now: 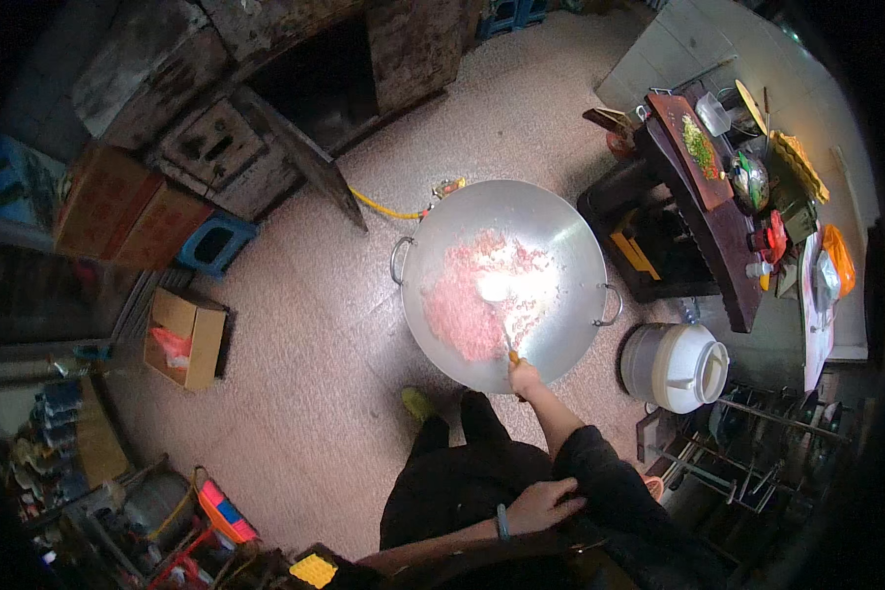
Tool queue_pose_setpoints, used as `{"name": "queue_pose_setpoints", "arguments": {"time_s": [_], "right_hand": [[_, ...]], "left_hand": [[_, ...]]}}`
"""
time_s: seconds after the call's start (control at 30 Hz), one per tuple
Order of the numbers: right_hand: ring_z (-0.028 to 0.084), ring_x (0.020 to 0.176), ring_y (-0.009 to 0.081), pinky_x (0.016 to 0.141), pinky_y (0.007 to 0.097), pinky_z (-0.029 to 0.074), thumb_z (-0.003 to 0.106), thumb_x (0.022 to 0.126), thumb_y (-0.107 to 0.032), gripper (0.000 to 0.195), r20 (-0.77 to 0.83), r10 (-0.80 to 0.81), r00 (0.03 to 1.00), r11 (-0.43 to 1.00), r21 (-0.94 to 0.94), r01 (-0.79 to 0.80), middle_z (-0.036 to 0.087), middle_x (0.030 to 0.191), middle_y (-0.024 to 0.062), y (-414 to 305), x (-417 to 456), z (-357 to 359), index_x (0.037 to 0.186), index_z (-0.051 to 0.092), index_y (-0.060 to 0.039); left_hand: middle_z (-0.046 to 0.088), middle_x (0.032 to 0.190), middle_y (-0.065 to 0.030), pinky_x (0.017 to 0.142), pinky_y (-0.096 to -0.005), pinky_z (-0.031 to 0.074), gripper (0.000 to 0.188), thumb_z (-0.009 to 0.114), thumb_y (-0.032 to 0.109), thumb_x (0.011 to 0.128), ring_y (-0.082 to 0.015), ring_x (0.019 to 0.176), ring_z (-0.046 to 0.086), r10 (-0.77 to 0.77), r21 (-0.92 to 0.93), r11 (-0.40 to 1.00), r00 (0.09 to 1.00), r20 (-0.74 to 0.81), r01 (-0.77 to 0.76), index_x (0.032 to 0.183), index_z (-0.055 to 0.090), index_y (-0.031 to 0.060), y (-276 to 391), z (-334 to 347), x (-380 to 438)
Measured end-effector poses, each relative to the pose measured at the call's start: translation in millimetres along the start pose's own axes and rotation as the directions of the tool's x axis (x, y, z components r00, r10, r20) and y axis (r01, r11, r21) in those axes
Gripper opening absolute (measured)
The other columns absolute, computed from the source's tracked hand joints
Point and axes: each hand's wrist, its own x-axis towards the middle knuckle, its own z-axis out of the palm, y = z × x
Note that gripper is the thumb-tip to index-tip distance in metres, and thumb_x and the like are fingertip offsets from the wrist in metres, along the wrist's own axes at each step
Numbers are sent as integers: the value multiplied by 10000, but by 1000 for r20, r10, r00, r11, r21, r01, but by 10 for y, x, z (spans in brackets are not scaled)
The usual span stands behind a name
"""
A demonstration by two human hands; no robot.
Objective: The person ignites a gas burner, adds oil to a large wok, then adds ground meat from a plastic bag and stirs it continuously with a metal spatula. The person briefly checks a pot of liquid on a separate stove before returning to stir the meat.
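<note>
Before me a large steel wok point(580, 243) with two loop handles holds pink minced meat point(461, 310), heaped mostly towards its left side. My right hand point(525, 377) grips the wooden handle of a metal spatula or ladle point(512, 355) at the wok's near rim. The tool's head reaches into the meat, its outline partly lost in bright glare. My left hand point(542, 509), with a bracelet at the wrist, lies across my front beside the right black sleeve point(597, 468). Its fingers are somewhat apart, and I see nothing held in them.
A yellow gas hose point(387, 212) runs to a burner fitting point(448, 188) behind the wok. On the right stand a dark table point(734, 258) with a cutting board point(678, 140) of chopped greens, and a white plastic barrel point(653, 365). A cardboard box point(206, 346) sits left.
</note>
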Motion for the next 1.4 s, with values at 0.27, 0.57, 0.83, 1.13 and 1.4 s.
{"name": "queue_pose_setpoints", "arguments": {"time_s": [0.27,0.57,0.83,1.13,1.4], "right_hand": [[570,767,319,653,391,443,342,806,-451,496,-164,-80,983,991,-121,61,571,796,222,731,706,-1078,889,567,-16],[563,803,291,733,370,420,397,793,-409,423,374,-73,924,827,-495,266,576,900,157,728,-612,-1223,945,565,-52],[345,317,82,314,253,304,394,834,-385,383,375,-195,906,800,596,-75,421,472,20,147,-542,-1281,944,541,-48],[374,310,135,315,292,309,398,828,-366,380,346,-239,907,970,128,207,438,466,62,70,-578,-910,865,512,-5],[434,374,136,349,279,342,422,816,-397,393,303,-153,941,939,342,43,475,535,84,206,-799,-1301,873,549,-29]], "left_hand": [[412,638,-90,576,-300,380,148,450,117,802,-220,590,448,573,-223,816,794,203,-533,709,409,8,827,352,-42],[450,659,-99,570,-314,369,139,451,116,782,-208,629,471,562,-268,827,749,352,-495,700,413,10,700,727,245],[456,776,-93,696,-326,351,147,419,162,831,-225,765,453,356,-262,926,862,361,-273,809,451,20,669,51,111],[473,755,-71,661,-292,371,156,405,157,847,-178,717,471,213,-178,964,975,68,-198,832,474,18,408,-248,-33],[509,790,-36,646,-221,399,127,431,118,837,-111,703,480,-108,-183,982,939,-327,49,817,498,13,174,-668,-478]]}}
